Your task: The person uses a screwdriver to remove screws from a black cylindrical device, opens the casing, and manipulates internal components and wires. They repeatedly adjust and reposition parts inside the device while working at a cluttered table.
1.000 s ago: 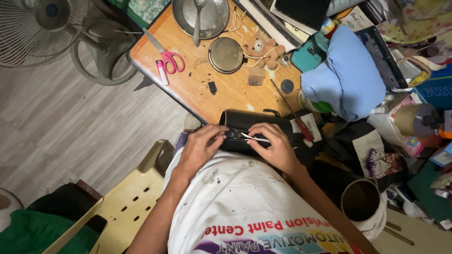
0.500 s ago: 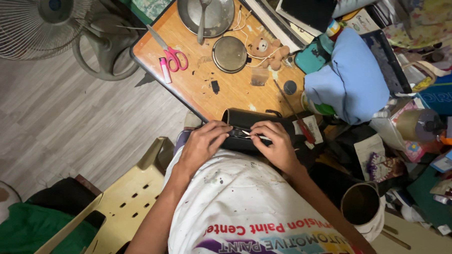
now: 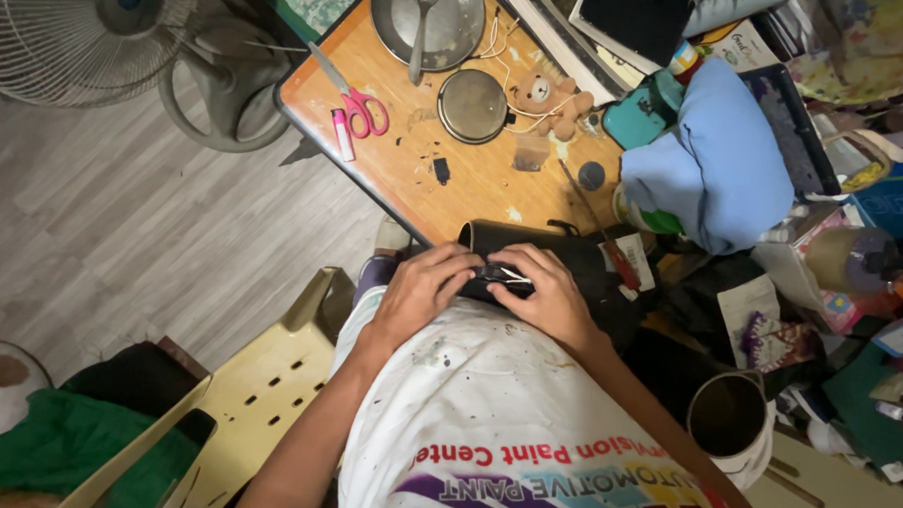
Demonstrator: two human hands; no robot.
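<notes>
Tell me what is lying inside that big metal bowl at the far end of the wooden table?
A metal spoon lies in the metal bowl, handle toward the person. The rest of the bowl looks bare; what lies under the spoon is covered.

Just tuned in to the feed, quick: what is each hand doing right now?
Left hand: curled closed, gripping the black leather piece on the lap.
Right hand: closed grip on the same piece, fingers pinching a thin pale tool against it.

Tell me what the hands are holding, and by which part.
Both the left hand and right hand grip a black leather-like piece at its near edge, lying at the table edge.
</notes>
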